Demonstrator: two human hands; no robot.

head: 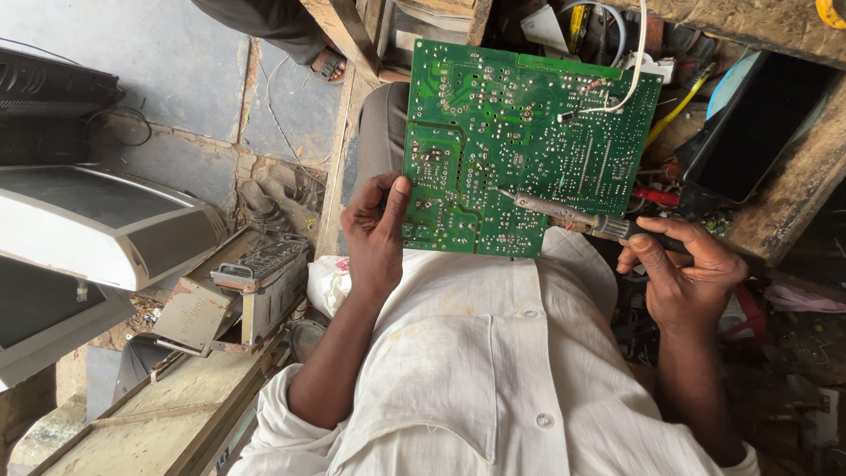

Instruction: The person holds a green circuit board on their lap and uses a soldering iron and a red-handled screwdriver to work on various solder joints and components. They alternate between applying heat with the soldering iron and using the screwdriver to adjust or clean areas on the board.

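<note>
A large green circuit board [520,141] is held up over my lap, solder side facing me. My left hand [374,234] grips its lower left edge, thumb lying on the board's face. My right hand [683,269] holds a soldering iron [573,216] by its dark handle. The iron's metal tip touches the board near its middle. A white wire [630,70] runs from the board's upper right corner. My white shirt [493,370] fills the bottom of the view.
Old grey monitors [97,220] and a scrap metal chassis [247,282] lie on the floor at left. A wooden bench [793,185] with a dark screen [758,123], cables and tools stands at right. Another person's sandalled foot [328,63] shows at top.
</note>
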